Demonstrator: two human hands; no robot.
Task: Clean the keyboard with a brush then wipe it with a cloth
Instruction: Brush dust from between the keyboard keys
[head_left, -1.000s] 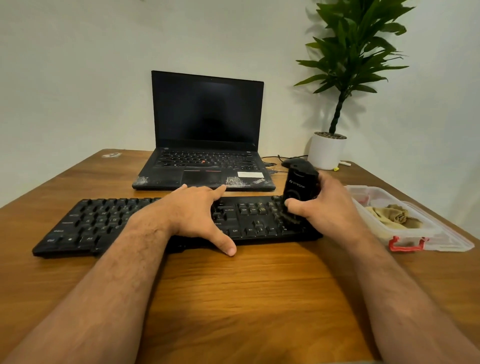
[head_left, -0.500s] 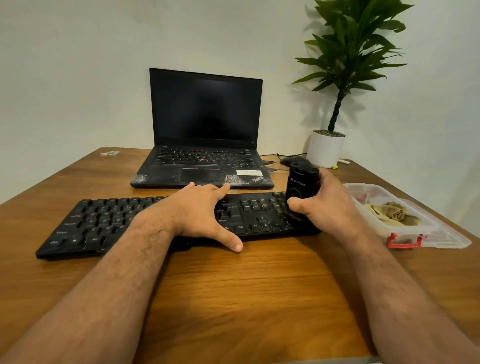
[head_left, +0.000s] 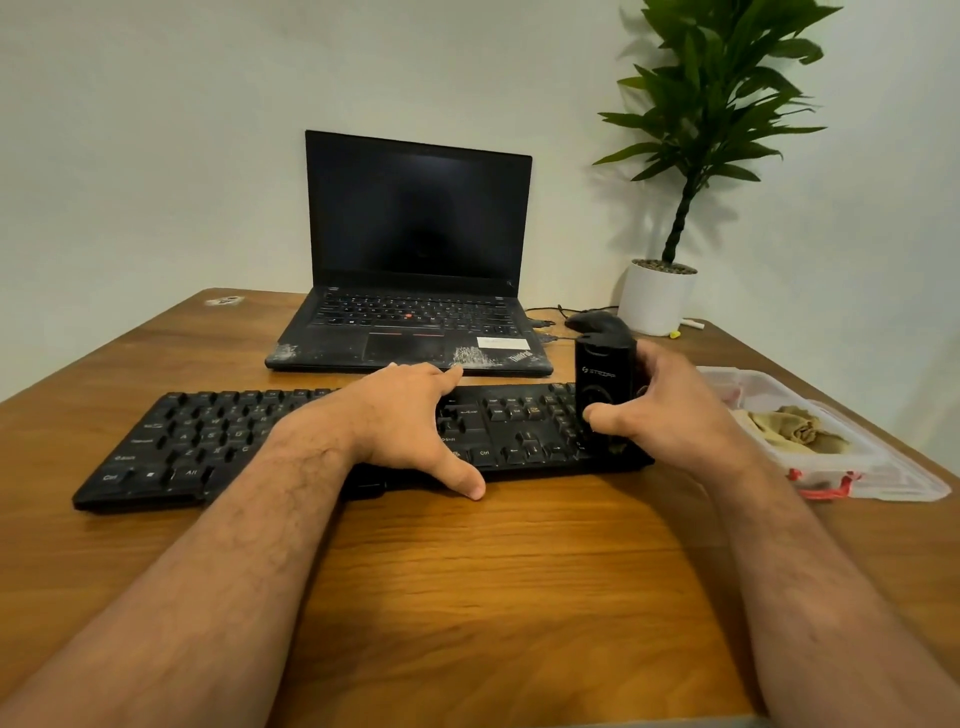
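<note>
A black full-size keyboard (head_left: 218, 441) lies across the wooden table. My left hand (head_left: 410, 421) rests flat on its middle, fingers spread, thumb over the front edge. My right hand (head_left: 670, 415) grips a black block-shaped brush (head_left: 602, 384) that stands upright on the keyboard's right end, over the number pad. Its bristles are hidden under the body and my fingers. A tan cloth (head_left: 795, 428) lies crumpled in a clear plastic box (head_left: 878, 467) to the right of the keyboard.
An open dark laptop (head_left: 415, 291) sits behind the keyboard. A black mouse (head_left: 592, 321) and its cable lie behind the brush. A potted plant in a white pot (head_left: 655, 301) stands at the back right. Bare table (head_left: 493, 597) stretches in front of the keyboard.
The brush and my right hand stay on the keyboard's right end with only a slight shift. My left hand keeps pressing the keyboard. The view has tilted a little.
</note>
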